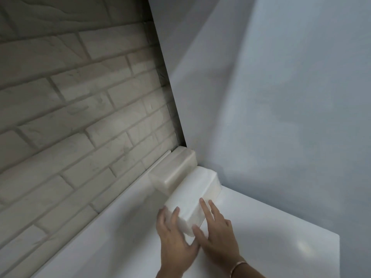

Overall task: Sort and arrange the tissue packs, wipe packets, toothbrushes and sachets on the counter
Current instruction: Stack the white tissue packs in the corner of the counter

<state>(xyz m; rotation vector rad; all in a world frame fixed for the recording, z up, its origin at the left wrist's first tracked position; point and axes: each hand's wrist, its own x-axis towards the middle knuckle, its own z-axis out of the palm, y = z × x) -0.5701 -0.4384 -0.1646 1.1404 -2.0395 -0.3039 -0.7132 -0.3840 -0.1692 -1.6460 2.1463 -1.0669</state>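
One white tissue pack (192,195) lies lengthwise on the counter (120,247), its near end clasped between the left hand (172,235) and the right hand (217,237), fingers laid fairly straight along either flank rather than wrapped round, probably to slide it square into the corner. Just beyond the grip, to its left, a second tissue pack (173,171) sits against the brick wall (70,97), touching the first. Blur hides any print on the packs, and the task's other items fall outside the view.

No readable text, label, brand or number anywhere. Near tissue pack (192,197) and far tissue pack (174,171): plain whitish wrap, blurred, nothing legible.
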